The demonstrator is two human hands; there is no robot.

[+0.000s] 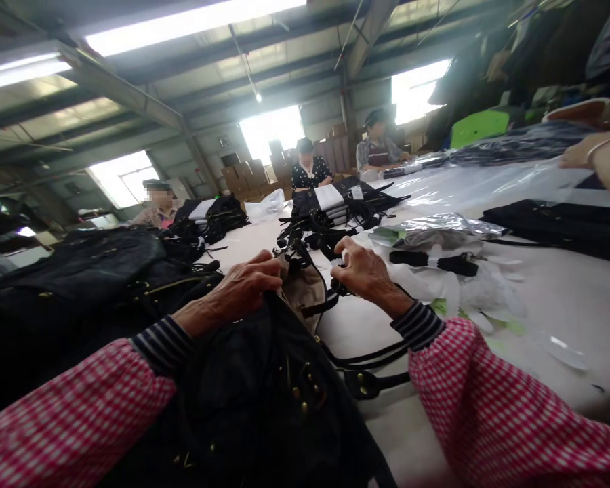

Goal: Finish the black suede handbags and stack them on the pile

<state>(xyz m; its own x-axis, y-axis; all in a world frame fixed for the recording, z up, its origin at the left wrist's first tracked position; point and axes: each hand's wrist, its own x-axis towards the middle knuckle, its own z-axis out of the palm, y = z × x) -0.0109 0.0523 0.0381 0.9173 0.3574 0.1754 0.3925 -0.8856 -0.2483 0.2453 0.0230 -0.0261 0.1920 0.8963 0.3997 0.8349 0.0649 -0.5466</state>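
A black bag with gold-coloured fittings lies in front of me, its mouth spread so that the beige lining shows. My left hand is closed on the edge of that opening. Over the far right side of the opening, my right hand is pinched around a black strap bundle with a bit of white at it; the fingers partly cover it. The bag's black handles trail to the right across the white tabletop.
Black bags are heaped at left. More stacked bags lie ahead. A strap bundle with a white band and clear plastic lie right. Another person's hand reaches in at far right; several people sit across the table.
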